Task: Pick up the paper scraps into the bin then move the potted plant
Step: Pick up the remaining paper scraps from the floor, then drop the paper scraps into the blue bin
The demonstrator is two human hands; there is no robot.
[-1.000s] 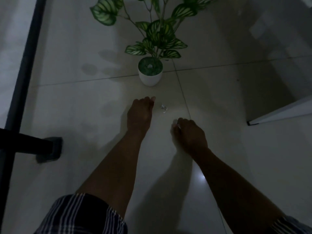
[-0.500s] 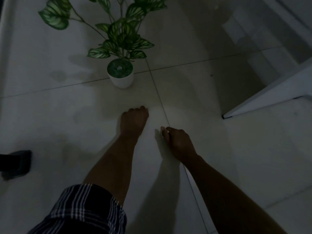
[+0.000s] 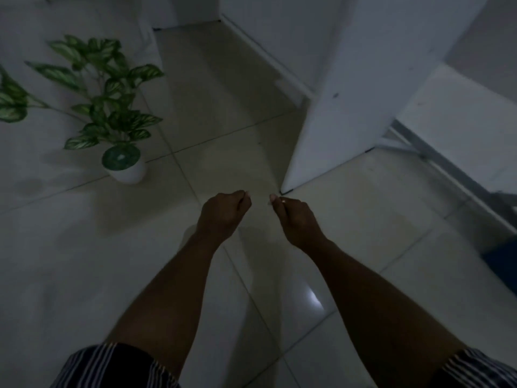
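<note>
Pale glossy floor tiles (image 3: 84, 275) look scrap-free: my curled left hand (image 3: 222, 212) and right hand (image 3: 296, 219) pinch white paper scraps (image 3: 283, 201), bin unseen, green-leaved plant in its white pot (image 3: 126, 166) unmoved.

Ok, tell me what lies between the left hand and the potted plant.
In the head view, only bare floor tile, crossed by a grout line, lies between the left hand and the potted plant. No scraps show there.
</note>
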